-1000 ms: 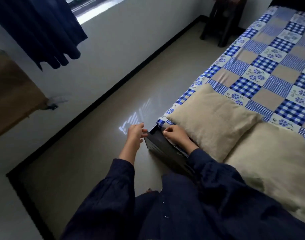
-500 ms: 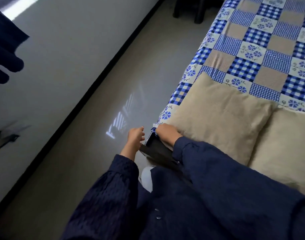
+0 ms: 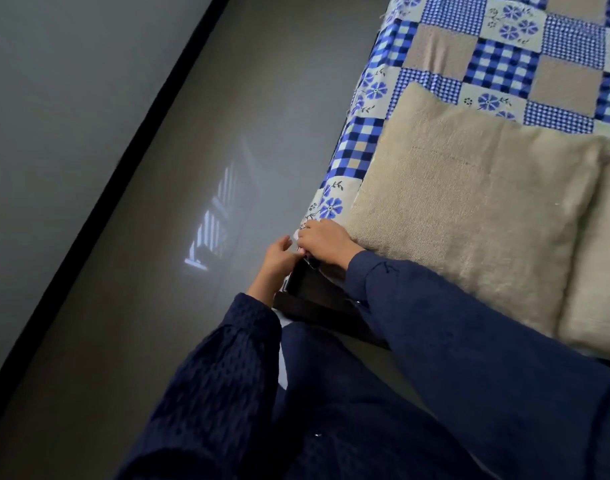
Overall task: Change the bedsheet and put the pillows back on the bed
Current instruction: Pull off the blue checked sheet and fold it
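Blue-checked, floral patchwork bedsheet (image 3: pixel 504 64) spread flat over mattress, beneath two plump, coarse-woven beige pillows (image 3: pixel 469 209). right hand (image 3: pixel 326 242), fingers curled, pinching bedsheet corner above glossy dark bed frame (image 3: pixel 314 292). left hand (image 3: pixel 278 256) alongside, fingers bent; grip indiscernible.

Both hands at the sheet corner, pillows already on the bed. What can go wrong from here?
1. The near pillow lies right beside the corner that the right hand grips. Tugging the bedsheet there may drag or skew it.
2. The left hand works tight against the dark bed frame, so it could get pinched or scraped there.
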